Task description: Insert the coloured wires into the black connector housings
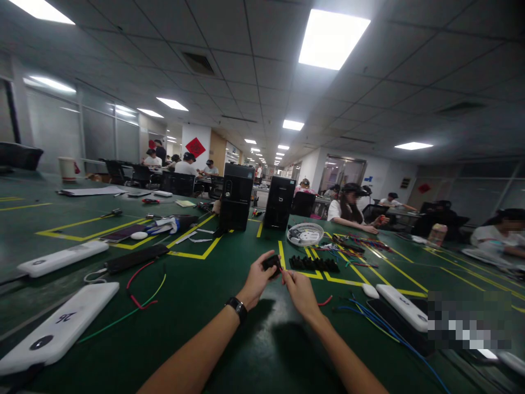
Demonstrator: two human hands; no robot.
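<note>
My left hand [255, 280], with a dark band on its wrist, is closed around a small black block [271, 264] above the green table. Fingertips of my right hand [301, 293] pinch a thin red wire [325, 301] against the block's right side. One end of this wire sticks out to the right of that hand. Where it meets the block is too small to make out. Just beyond my hands lies a row of similar black blocks [314, 264] on the green tabletop.
Two black computer towers [237, 197] stand ahead. A white basket [305, 234] and a tangle of coloured wires [353, 246] lie to the right. White power banks [59, 323] and loose red and green wires [135, 298] are at left. A co-worker [353, 210] sits across the table.
</note>
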